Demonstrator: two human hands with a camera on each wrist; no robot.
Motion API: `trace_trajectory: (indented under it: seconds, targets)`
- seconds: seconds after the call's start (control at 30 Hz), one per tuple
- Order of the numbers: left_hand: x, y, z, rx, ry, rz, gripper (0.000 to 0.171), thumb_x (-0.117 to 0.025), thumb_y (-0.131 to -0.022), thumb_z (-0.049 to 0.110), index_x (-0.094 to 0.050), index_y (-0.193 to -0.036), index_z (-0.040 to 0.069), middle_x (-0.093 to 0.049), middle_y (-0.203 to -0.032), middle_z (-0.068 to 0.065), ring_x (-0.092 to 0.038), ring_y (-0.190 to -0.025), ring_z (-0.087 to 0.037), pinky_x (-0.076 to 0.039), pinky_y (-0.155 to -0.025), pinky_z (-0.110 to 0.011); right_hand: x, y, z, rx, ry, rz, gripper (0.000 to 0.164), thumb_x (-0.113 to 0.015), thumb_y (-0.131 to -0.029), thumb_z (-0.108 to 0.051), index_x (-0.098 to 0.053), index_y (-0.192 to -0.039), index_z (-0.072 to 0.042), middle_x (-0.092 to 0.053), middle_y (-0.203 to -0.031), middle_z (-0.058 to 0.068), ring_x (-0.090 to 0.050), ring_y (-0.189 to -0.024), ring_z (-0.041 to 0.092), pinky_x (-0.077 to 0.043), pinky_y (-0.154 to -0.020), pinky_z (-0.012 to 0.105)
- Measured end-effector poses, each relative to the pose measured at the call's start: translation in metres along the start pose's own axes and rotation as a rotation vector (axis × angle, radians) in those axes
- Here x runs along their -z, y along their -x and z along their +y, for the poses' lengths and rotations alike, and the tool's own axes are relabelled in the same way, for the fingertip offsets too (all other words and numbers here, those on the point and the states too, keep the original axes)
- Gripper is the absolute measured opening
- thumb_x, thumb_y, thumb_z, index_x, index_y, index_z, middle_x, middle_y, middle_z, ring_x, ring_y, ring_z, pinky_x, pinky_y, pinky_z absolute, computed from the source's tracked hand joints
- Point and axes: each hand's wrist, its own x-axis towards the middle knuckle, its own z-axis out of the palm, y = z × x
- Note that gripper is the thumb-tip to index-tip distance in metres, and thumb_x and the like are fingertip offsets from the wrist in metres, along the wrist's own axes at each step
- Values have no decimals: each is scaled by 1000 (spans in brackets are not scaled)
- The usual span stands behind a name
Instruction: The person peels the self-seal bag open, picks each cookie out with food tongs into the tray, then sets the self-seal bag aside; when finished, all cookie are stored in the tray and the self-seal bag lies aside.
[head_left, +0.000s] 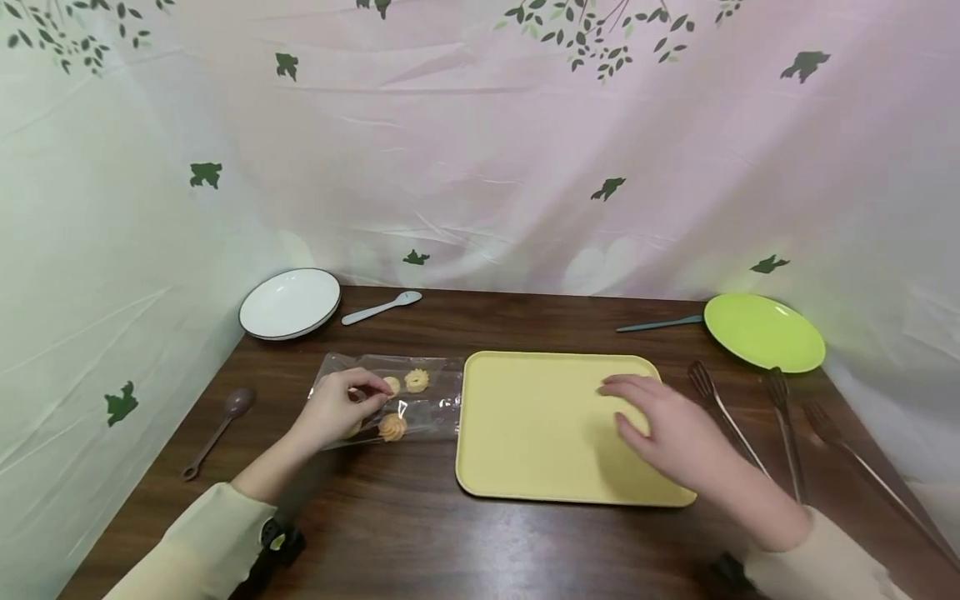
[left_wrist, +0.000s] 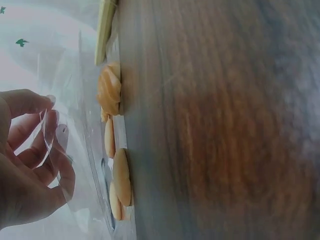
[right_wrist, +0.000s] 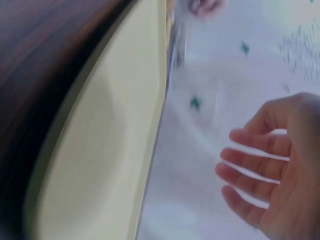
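A clear plastic bag point(head_left: 442, 408) with several butter cookies point(head_left: 416, 381) lies on the table, left of a yellow tray point(head_left: 525, 425). My left hand point(head_left: 333, 408) is over the bag's left part, pinching its film between thumb and fingers. In the left wrist view a lifted fold of film point(left_wrist: 49, 132) shows at the fingertips, while a swirled cookie point(left_wrist: 109, 92) and some flatter ones sit below. Above the tray's right side hovers my right hand point(head_left: 667, 421), fingers relaxed and spread, holding nothing. The right wrist view shows those fingers point(right_wrist: 250, 172) apart, away from the tray's surface.
White plates point(head_left: 291, 304) and a pale blue spoon point(head_left: 382, 307) are at the back left, a brown spoon point(head_left: 217, 433) at the left. To the right lie a green plate point(head_left: 765, 332), a teal utensil point(head_left: 660, 324) and three forks point(head_left: 783, 433). A patterned curtain point(head_left: 480, 167) encloses the table.
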Motion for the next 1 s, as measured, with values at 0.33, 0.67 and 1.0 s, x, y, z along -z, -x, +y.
trace_trajectory:
  seconds: [0.33, 0.67, 1.0]
  targets:
    - [4, 6, 1, 25, 32, 12, 8, -75, -82, 18, -71, -88, 14, -68, -84, 7, -60, -77, -7, -52, -67, -29, 39, 61, 83, -478, 21, 51, 52, -65, -87, -20, -48, -129, 5, -57, -114, 26, -58, -96, 44, -44, -74, 56]
    - [3, 5, 2, 24, 35, 24, 5, -73, -84, 16, -72, -89, 16, -69, -87, 6, -61, -77, -8, -53, -70, -30, 39, 104, 126, -715, 141, -205, 103, -61, -82, -61, -34, -120, 31, -40, -105, 53, -42, -94, 64, -40, -73, 66]
    - [6, 7, 0, 20, 52, 32, 6, -71, -85, 13, -72, -89, 17, -70, -90, 4, -62, -81, -8, -55, -75, -34, 28, 110, 138, -766, 95, -241, 94, -63, -83, -52, -34, -119, 30, -59, -84, 37, -58, -74, 52, -46, -58, 50]
